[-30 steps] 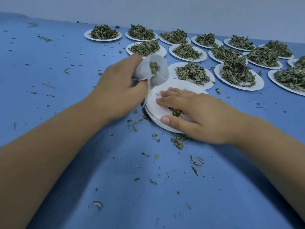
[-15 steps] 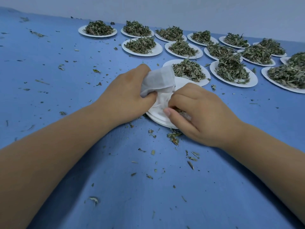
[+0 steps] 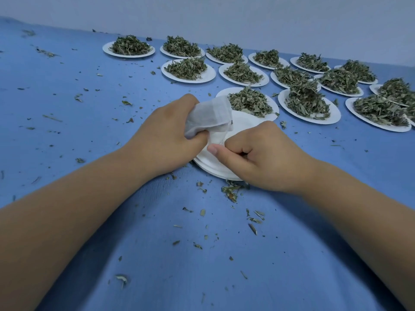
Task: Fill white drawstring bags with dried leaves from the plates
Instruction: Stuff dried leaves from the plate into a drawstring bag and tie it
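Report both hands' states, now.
Left hand: gripping the white drawstring bag.
Right hand: curled, apparently pinching the bag's thin cord.

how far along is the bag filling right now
Likely early. Done: the nearest plate looks emptied, showing bare white. In hand: the left hand grips a white bag over it; the right hand is curled beside it, and what it holds is hidden. Left: more than a dozen heaped plates of dried leaves behind. No finished bags are in view.
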Motion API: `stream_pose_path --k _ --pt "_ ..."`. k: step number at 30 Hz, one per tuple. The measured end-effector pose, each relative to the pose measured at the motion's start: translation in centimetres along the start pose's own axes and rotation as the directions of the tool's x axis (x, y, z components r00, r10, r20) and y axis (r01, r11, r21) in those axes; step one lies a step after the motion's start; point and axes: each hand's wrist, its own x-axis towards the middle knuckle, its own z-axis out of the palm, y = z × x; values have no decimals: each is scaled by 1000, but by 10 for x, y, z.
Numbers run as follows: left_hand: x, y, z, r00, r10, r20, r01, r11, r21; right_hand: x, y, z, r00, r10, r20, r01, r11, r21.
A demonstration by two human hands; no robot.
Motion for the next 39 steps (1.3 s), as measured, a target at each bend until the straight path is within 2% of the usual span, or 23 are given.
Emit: stream_pose_path --k 3,6,8,10,12,13,14,17,21,24,29,34,39 --pt "0 -1 -3 999 -44 -32 42 998 -52 5 2 -7 990 117 -83 -96 969 227" --pt "0 -2 -4 997 -50 -54 46 997 -68 15 5 -20 934 284 -218 -193 912 362" --pt "0 -1 -4 997 -48 -66 43 996 -77 25 4 -27 857 438 -272 -246 812 529" --pt "1 0 -4 995 -53 -84 45 995 -93 41 0 -34 757 601 -257 -264 641 720" --pt "0 1 -5 994 -55 -99 43 992 -116 59 -3 -40 688 694 -211 -258 505 824" --pt "0 1 -5 993 -55 -105 41 991 -127 68 -5 -42 680 703 -209 -245 486 839" --pt "0 0 -6 992 -58 -111 43 990 -136 76 -8 -43 695 682 -229 -224 507 832" --pt "2 -4 -8 984 -100 -146 75 983 -168 95 -19 -37 776 534 -336 -148 672 726" --pt "5 -8 -10 972 -159 -171 115 964 -241 104 -25 -25 844 415 -338 -140 781 609" --pt "5 -9 -11 969 -174 -173 120 950 -287 105 -25 -22 867 361 -344 -112 814 571" --pt "4 -7 -11 977 -157 -147 102 940 -325 111 -29 -27 851 350 -392 -103 843 529" --pt "3 -2 -13 977 -166 -134 100 910 -402 114 -30 -27 897 293 -331 -160 913 375" --pt "3 -4 -15 976 -170 -138 94 894 -438 112 -31 -33 910 234 -343 -126 943 308"
